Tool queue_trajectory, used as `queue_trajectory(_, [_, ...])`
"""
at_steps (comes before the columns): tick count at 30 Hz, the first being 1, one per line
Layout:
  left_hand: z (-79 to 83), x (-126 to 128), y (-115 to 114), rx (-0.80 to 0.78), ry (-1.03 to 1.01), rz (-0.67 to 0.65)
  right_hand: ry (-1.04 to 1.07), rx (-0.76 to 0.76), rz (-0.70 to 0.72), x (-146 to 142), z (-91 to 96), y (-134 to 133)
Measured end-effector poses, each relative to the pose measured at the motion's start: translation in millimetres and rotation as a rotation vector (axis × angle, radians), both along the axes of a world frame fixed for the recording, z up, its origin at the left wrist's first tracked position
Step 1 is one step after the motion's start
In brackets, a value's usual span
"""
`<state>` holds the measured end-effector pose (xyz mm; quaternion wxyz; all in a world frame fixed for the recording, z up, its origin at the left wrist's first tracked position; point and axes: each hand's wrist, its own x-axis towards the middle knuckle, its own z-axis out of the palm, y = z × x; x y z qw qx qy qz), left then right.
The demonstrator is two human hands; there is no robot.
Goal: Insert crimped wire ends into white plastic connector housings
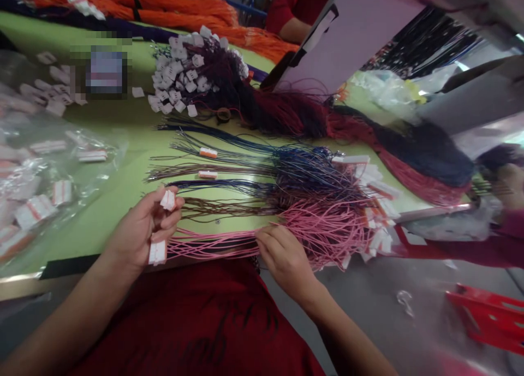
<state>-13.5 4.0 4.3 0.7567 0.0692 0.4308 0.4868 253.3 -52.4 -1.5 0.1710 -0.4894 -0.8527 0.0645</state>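
My left hand (141, 228) is closed on small white plastic connectors: one (168, 200) pinched at the fingertips, another (158, 252) lower in the palm. My right hand (282, 253) is curled down onto a bundle of pink wires (213, 244) at the table's near edge, fingers pinching the strands. The pink wires fan out to the right into a heap with white connectors (379, 223). Behind them lie separate bundles of brown wires (221, 207) and blue wires (229, 186).
A green table (118, 201) carries clear bags of white connectors (36, 201) at left, a pile of loose white connectors (180, 76), dark red and black wire bundles (368, 141), orange wires (172, 10) at back. Another person in red (295, 10) sits opposite. A red crate (487, 316) is on the floor.
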Motion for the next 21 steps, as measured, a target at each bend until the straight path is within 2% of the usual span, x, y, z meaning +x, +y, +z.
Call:
queue_trajectory(3, [-0.9,-2,-3,-0.015,0.024,0.003,0.024,-0.025,0.009,8,-4.8,-14])
queue_trajectory(5, [-2.0,-4,-4,-0.014,0.032,0.016,0.039,-0.149,-0.053,14,-15.8,-29])
queue_trajectory(8, [-3.9,-5,-5,-0.013,0.031,0.033,0.173,-0.582,-0.285,23,-42.5,-50])
queue_trajectory(10, [-4.7,-3,-6,-0.013,0.022,0.028,0.386,-0.868,-0.445,27,-60.5,-57])
queue_trajectory(11, [-5.0,-2,-6,-0.012,0.018,0.023,0.505,-0.965,-0.506,27,-67.7,-58])
queue_trajectory(14, [-6.1,2,-8,-0.015,0.016,0.009,0.747,-1.079,-0.588,23,-79.1,-56])
queue_trajectory(18, [-8.2,0,-12,-0.025,0.020,-0.003,0.967,-1.205,-0.555,8,-78.0,-52])
queue_trajectory(21, [-7.9,-4,-14,-0.015,0.021,-0.010,1.004,-1.239,-0.569,-7,-74.8,-48])
